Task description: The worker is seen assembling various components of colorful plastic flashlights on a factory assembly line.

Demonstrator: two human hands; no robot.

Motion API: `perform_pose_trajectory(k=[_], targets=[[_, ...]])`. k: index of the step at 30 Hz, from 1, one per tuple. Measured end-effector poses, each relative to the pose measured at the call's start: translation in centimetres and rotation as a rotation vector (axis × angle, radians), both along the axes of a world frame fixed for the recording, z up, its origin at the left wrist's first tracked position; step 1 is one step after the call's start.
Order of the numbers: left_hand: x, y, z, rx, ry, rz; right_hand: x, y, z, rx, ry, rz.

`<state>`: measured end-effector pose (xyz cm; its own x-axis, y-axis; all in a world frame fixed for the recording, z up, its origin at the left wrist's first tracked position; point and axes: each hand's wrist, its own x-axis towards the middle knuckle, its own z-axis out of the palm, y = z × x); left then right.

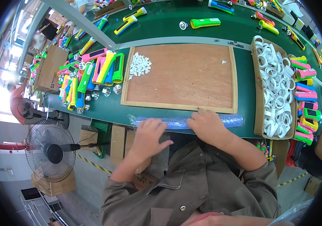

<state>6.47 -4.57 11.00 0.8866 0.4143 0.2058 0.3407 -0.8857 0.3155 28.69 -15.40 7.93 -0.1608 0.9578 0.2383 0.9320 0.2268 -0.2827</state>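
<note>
A long roll of clear bluish plastic film [178, 123] lies along the near edge of the table, just below a shallow wooden tray [191, 75]. My left hand [149, 133] rests with its fingers over the left part of the roll, its thumb stretched out to the side. Over the middle of the roll, my right hand [205, 126] has its fingers curled down on the film near the tray's front rim. Inside the tray, a heap of small white plastic pieces [140, 64] lies at the left, and a few more white bits [223, 62] lie at the right.
Colourful flashlights [108, 67] are piled left of the tray; others [306, 105] are stacked at the far right. A cardboard box of white rings [275, 88] stands right of the tray. More flashlights [205, 23] lie on the green table beyond. A fan [51, 151] stands at left.
</note>
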Motion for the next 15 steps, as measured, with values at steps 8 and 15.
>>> perform_pose_trajectory(k=[8, 15], targets=[[-6.2, 2.1, -7.3, 0.129, -0.164, 0.357, -0.3, -0.4, -0.4, 0.099, -0.171, -0.083], [-6.7, 3.7, -7.5, -0.075, -0.313, 0.284, -0.7, -1.7, -2.3, -0.043, -0.087, -0.198]])
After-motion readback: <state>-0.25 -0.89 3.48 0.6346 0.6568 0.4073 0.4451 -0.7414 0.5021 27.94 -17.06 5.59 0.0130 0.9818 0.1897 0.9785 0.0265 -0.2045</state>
